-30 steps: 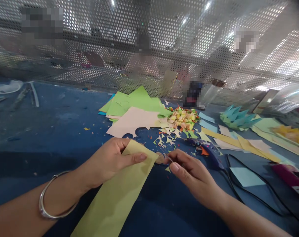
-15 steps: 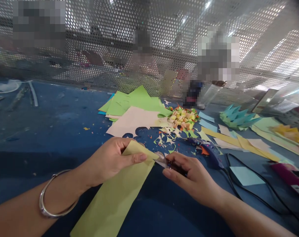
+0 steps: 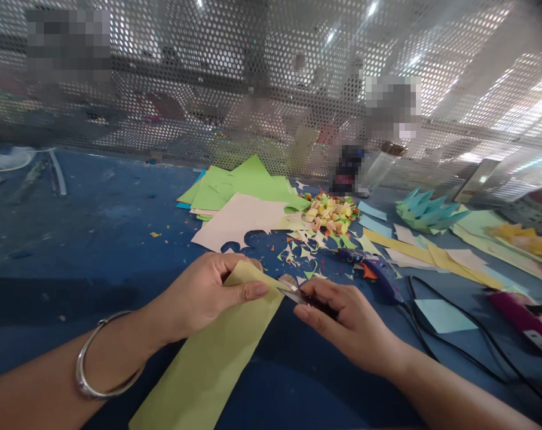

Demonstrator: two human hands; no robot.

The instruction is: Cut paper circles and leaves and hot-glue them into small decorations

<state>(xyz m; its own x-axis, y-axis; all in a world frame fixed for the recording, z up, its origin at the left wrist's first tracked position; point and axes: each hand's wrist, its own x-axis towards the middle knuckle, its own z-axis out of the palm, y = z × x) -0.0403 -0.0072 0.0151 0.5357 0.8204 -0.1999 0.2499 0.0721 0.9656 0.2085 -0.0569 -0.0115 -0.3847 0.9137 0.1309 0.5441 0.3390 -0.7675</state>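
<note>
A long strip of yellow-green paper (image 3: 217, 358) slants down toward the near edge of the view. My left hand (image 3: 212, 292), with a silver bangle on its wrist, pinches the strip's upper end between thumb and fingers. My right hand (image 3: 342, 322) is closed around a pair of scissors (image 3: 293, 292); their dark handles are mostly hidden by the fingers. The metal blades touch the paper's right edge, close to my left thumb. Just beyond the hands lie small paper scraps (image 3: 304, 257) in several colours.
Green sheets (image 3: 244, 182) and a cut pink sheet (image 3: 239, 221) lie behind the hands. Beside them is a heap of small paper pieces (image 3: 331, 212). To the right are a purple glue gun (image 3: 382, 278) with a black cable, a magenta power strip (image 3: 521, 319) and folded blue paper spikes (image 3: 425, 209).
The scissor blades have shifted slightly and lie flatter against the paper's edge. Both hands keep almost the same place and grip; the whole view has moved a little.
</note>
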